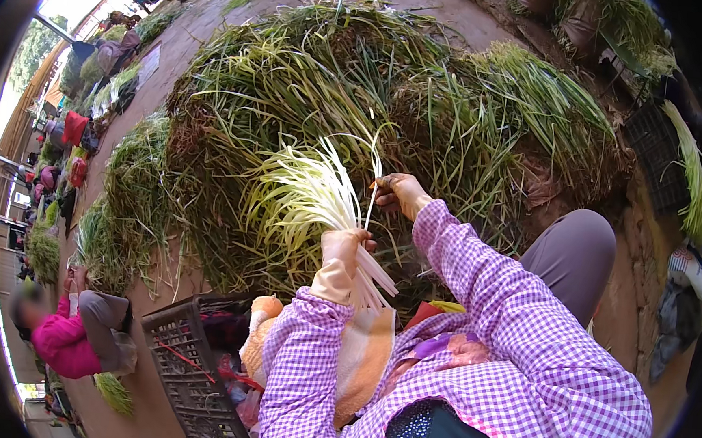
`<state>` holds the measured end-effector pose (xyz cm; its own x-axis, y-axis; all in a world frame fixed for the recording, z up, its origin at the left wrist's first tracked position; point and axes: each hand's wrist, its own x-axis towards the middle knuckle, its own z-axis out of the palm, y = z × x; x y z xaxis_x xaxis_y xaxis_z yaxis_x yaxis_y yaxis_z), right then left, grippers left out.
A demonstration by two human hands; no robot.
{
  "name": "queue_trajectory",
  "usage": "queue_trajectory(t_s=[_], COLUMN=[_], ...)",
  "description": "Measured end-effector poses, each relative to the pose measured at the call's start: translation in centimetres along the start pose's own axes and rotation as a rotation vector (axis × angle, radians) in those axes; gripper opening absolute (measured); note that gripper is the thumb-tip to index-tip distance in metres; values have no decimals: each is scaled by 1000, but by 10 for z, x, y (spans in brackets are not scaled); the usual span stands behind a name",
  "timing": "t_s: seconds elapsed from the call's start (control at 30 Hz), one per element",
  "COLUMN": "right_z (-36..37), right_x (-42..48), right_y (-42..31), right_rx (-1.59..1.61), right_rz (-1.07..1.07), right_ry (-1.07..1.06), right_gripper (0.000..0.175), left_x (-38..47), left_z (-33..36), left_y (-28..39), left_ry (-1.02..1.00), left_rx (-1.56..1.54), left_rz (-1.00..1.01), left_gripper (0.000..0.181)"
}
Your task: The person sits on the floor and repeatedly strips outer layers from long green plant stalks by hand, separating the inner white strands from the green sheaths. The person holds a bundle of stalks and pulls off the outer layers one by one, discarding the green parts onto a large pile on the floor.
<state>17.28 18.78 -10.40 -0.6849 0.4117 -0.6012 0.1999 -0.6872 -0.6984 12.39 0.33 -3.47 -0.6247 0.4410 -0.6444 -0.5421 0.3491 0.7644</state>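
My left hand [345, 252], in what looks like a beige glove, is closed around a bunch of blanched, chive-like greens [307, 185]. Their yellow-green leaves fan out to the upper left, and the white stem ends [377, 274] stick out below the fist. Beside the bunch, my right hand [403, 193] pinches a thin white stalk [371, 205] that stands nearly upright, its lower end close to my left fist. Something orange shows at a right fingertip. Beyond both hands lies a large heap of long green leaves [293, 87] with brown roots.
An orange-and-white striped towel [369, 348] lies under my left forearm. A black plastic crate [179, 359] holding bags stands at the lower left. A person in pink [70, 343] crouches farther left. More greens [140, 174] lie there; another dark crate [657, 155] is at right.
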Motion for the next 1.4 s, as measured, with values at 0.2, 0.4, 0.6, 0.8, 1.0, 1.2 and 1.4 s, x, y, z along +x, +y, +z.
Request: queue_trajectory(t_s=[0.2,0.4,0.6,0.8,1.0,1.2,1.4], right_z=[-10,-30,-40,-23,-15,-91,-151], right_x=[-5,-1,-12,25,64,42,29], right_y=[14,2,1,-19,-46,-103,-114], right_rx=[-279,-1124,-351,-79,-21,930,48], right_rz=[-338,-687,-191,2,-85,-160,-295], right_ry=[85,543,96,62,117,285,339], right_gripper=[25,23,30,52,21,22,28], left_x=[3,-9,-17,-19,-32,-37,-27], left_z=[-3,-10,-33,-16,-34,-82,-116], left_y=[0,18,43,23,29,53,78], left_ry=[-101,-222,-124,-108,-91,-107,-286], left_rx=[-173,-371,-163,-4,93,30,-272], left_rz=[-12,-35,46,28,20,63,120], left_gripper=[13,23,18,9,12,24,26])
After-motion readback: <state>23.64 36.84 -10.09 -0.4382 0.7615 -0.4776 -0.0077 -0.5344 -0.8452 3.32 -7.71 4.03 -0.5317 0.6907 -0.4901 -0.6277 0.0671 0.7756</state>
